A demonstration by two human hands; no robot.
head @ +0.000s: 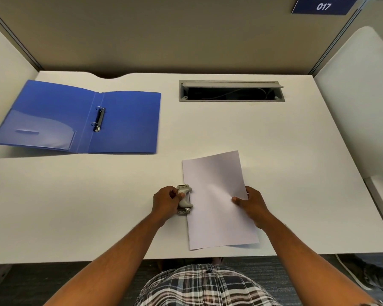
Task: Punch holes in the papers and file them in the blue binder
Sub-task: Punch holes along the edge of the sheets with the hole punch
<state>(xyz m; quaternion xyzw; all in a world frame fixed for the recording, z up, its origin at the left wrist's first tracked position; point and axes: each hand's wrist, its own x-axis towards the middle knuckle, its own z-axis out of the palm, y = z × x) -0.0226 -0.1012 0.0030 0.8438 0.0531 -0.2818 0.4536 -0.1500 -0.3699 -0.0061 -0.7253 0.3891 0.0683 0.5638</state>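
Observation:
A stack of white papers (217, 208) lies near the front edge of the white desk (274, 140). Its left edge sits inside a small grey hole punch (184, 199). My left hand (166, 200) grips the punch from the left, thumb on its lever. My right hand (250, 203) holds the papers at their right edge, thumb on top. The blue binder (124, 127) lies open and flat at the far left, its two metal rings (98, 119) closed along the spine and nothing filed on them.
A grey cable hatch (230, 90) stands open in the desk at the back right. Beige partition walls close off the back and both sides. A blue sign reading 017 (323, 6) hangs at the top right.

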